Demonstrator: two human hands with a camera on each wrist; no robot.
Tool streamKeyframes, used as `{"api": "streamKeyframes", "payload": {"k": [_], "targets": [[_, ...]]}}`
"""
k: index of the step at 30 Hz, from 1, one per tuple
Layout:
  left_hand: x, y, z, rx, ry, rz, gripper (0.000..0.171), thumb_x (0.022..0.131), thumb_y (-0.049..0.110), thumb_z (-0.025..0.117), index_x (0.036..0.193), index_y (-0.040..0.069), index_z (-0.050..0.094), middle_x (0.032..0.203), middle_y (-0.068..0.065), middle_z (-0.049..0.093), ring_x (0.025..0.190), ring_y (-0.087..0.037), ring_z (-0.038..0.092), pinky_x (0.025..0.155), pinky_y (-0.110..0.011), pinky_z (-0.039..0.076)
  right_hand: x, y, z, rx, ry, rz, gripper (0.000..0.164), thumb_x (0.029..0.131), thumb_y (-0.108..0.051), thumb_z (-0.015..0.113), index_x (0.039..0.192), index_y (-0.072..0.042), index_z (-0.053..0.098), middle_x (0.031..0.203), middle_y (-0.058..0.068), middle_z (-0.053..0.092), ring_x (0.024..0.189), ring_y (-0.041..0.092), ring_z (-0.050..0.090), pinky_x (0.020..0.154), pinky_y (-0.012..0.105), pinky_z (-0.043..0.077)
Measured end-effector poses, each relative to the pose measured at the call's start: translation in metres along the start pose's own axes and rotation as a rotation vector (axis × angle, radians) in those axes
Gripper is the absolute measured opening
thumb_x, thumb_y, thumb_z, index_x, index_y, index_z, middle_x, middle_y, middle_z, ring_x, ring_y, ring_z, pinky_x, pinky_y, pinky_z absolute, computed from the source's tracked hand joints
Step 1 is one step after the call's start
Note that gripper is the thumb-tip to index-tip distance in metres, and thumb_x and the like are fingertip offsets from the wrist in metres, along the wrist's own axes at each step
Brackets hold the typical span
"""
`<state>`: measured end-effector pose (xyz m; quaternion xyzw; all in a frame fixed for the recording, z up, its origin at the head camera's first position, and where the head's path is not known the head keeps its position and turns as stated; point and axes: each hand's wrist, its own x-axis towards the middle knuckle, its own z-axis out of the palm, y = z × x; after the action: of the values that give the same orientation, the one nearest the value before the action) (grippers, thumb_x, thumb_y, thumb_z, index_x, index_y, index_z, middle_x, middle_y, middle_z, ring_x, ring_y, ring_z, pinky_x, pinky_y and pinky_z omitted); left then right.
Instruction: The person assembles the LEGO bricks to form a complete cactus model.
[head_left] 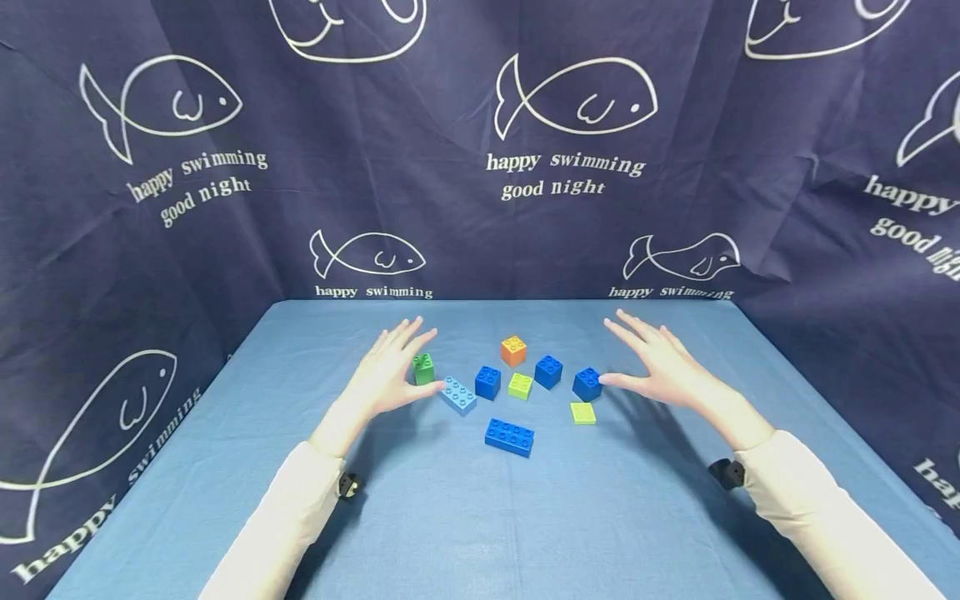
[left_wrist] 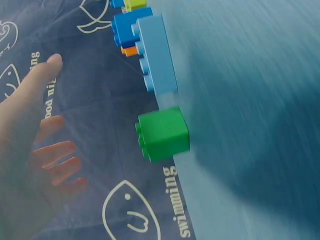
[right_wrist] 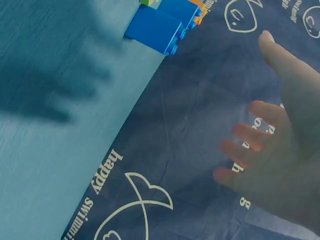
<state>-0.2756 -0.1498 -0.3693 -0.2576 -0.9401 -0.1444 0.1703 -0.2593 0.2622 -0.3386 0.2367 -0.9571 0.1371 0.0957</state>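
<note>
My left hand (head_left: 387, 372) hovers above the table with its fingers spread, holding nothing. Nearest to it are a green building block (head_left: 423, 369) and a light blue long block (head_left: 458, 396). On the other side my right hand (head_left: 663, 367) is also raised, fingers apart and nothing in it. Its thumb overlaps the edge of a dark blue square block (head_left: 587, 384) in the head view; the right wrist view shows the hand apart from the blocks. A flat lime plate (head_left: 582, 413) lies just in front of that block.
Between the hands lie an orange block (head_left: 513, 351), a lime block (head_left: 520, 386), two more dark blue square blocks (head_left: 488, 382) and a dark blue long block (head_left: 510, 437). A blue cloth covers the table (head_left: 480, 533). Navy fabric (head_left: 450, 183) with fish drawings hangs behind and at the sides.
</note>
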Motion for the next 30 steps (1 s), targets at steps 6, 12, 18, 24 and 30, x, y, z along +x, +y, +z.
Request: {"api": "streamKeyframes", "payload": {"k": [6,12,18,24,30], "targets": [[0.015,0.009,0.01,-0.11,-0.022,-0.002,0.065,0.081,0.043,0.07,0.135,0.013,0.049,0.144,-0.011,0.043,0.132,-0.03,0.041,0.1,-0.05,0.04,0.006,-0.01,0.003,0.075,0.051,-0.085,0.064,0.085,-0.036,0.068,0.137,-0.006,0.045,0.144,0.016,0.04,0.129,0.038,0.04,0.103,0.056,0.032],[0.027,0.014,0.022,-0.212,-0.018,0.045,0.054,0.082,0.034,0.071,0.127,0.009,0.056,0.126,-0.01,0.06,0.118,-0.026,0.055,0.101,-0.04,0.042,0.01,-0.027,0.012,0.102,0.126,-0.199,0.052,0.083,-0.024,0.072,0.128,-0.004,0.055,0.129,0.013,0.055,0.119,0.031,0.053,0.098,0.048,0.041],[0.034,0.015,0.033,-0.297,-0.066,0.052,0.05,0.083,0.031,0.071,0.125,0.006,0.057,0.123,-0.011,0.062,0.111,-0.026,0.059,0.096,-0.04,0.046,0.014,-0.044,0.019,0.115,0.148,-0.287,0.047,0.08,-0.019,0.074,0.122,-0.003,0.059,0.12,0.012,0.061,0.112,0.029,0.058,0.093,0.046,0.046],[0.039,0.014,0.043,-0.348,-0.118,0.037,0.049,0.085,0.029,0.07,0.124,0.004,0.057,0.122,-0.014,0.062,0.111,-0.028,0.059,0.095,-0.04,0.047,0.018,-0.057,0.028,0.155,0.095,-0.305,0.048,0.081,-0.021,0.073,0.125,-0.006,0.058,0.119,0.01,0.062,0.11,0.025,0.059,0.093,0.043,0.048],[0.042,0.014,0.051,-0.417,-0.139,0.034,0.047,0.085,0.024,0.069,0.123,0.0,0.057,0.121,-0.019,0.061,0.111,-0.029,0.059,0.094,-0.04,0.047,0.019,-0.069,0.04,0.184,0.045,-0.294,0.047,0.082,-0.024,0.072,0.124,-0.006,0.059,0.117,0.009,0.063,0.105,0.022,0.061,0.088,0.04,0.051]]}}
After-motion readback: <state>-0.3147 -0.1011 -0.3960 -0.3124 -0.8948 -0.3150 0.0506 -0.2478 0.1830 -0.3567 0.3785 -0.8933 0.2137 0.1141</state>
